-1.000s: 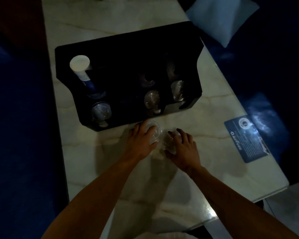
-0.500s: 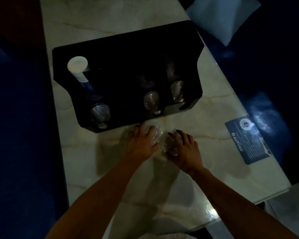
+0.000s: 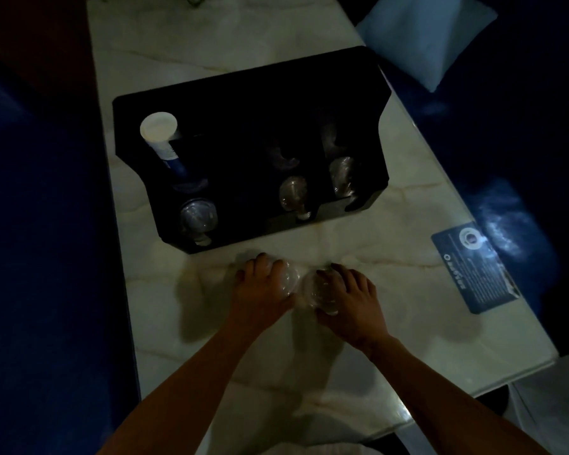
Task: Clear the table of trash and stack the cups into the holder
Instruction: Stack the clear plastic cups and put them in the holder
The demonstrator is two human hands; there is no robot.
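The scene is dim. A black cup holder (image 3: 243,100) lies on the marble table (image 3: 391,224). Its slots hold stacks of clear cups (image 3: 197,216), more clear cups (image 3: 293,195) and a white paper-cup stack (image 3: 160,133). Just in front of the holder, my left hand (image 3: 260,290) grips a clear plastic cup (image 3: 289,279). Beside it my right hand (image 3: 349,297) grips a second clear cup (image 3: 321,290). The two cups sit mouth to mouth, nearly touching, between my hands. Fingers hide much of both cups.
A blue printed card (image 3: 473,267) lies flat near the table's right edge. A pale cushion (image 3: 424,31) rests on dark blue seating at the upper right. More dark blue seating runs along the left side.
Both hands have drawn slightly toward me, away from the holder, with the two cups kept close together. The holder and card have not moved.
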